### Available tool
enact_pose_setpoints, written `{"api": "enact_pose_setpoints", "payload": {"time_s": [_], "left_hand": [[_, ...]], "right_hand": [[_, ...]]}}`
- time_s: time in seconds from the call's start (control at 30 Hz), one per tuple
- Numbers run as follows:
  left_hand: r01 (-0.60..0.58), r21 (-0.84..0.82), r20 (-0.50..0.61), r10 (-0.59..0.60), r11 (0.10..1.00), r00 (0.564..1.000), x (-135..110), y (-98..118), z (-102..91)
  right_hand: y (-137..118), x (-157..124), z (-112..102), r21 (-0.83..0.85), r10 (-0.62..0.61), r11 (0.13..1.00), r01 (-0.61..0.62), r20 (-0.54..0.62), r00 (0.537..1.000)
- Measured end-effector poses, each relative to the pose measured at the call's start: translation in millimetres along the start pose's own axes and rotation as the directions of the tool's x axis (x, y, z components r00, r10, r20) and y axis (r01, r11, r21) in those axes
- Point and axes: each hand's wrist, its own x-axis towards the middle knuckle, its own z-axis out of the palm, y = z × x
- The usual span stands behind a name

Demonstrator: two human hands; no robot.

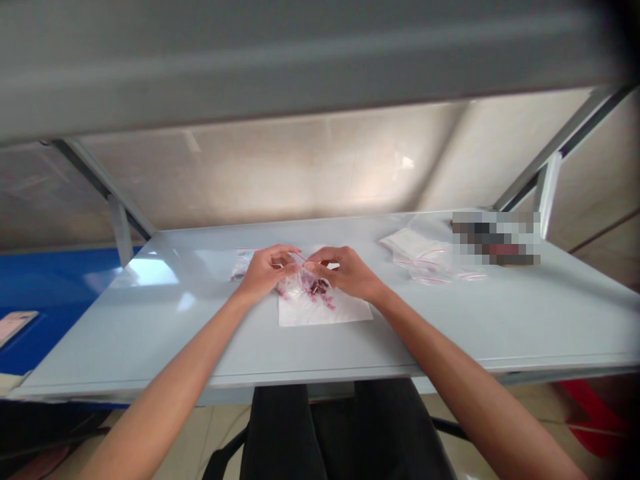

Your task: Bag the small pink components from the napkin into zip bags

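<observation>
My left hand [266, 270] and my right hand [344, 270] meet over the middle of a pale grey table [150, 320]. Both pinch the red-striped top edge of a small clear zip bag [303, 277] held between them. Small pink and dark pieces [320, 292] lie under the bag on a white sheet of paper [325, 311]. Whether any pieces are inside the bag I cannot tell.
A filled small bag [243, 263] lies just left of my left hand. A heap of empty clear zip bags [425, 257] sits at the back right, next to a blurred-out patch. Metal frame struts rise at both back corners. A blue surface [45, 287] lies to the left.
</observation>
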Motion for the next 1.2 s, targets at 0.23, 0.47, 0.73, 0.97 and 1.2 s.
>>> {"api": "enact_pose_setpoints", "payload": {"time_s": [0.23, 0.47, 0.73, 0.97, 1.2], "left_hand": [[-0.035, -0.023, 0.044, 0.036, 0.999, 0.998, 3.0, -0.3, -0.5], [-0.076, -0.007, 0.001, 0.076, 0.997, 0.997, 4.2, -1.7, -1.2], [-0.100, 0.012, 0.024, 0.100, 0.995, 0.995, 1.9, -7.0, -1.5], [-0.094, -0.017, 0.013, 0.095, 0.995, 0.995, 1.7, -9.0, 0.8], [-0.108, -0.009, 0.036, 0.108, 0.994, 0.993, 3.8, -6.1, 2.9]], "right_hand": [[0.5, 0.6, 1.8, 0.106, 0.088, 0.991, -0.083, -0.042, 0.995], [3.7, 6.9, 14.3, 0.187, 0.105, 0.980, -0.064, -0.219, 0.970], [7.5, 7.2, 22.2, 0.139, 0.097, 0.987, -0.083, -0.097, 0.991], [7.8, 7.1, 23.7, 0.143, 0.053, 0.989, -0.041, -0.081, 0.995], [12.0, 7.6, 27.7, 0.070, -0.029, 0.997, 0.039, -0.145, 0.989]]}}
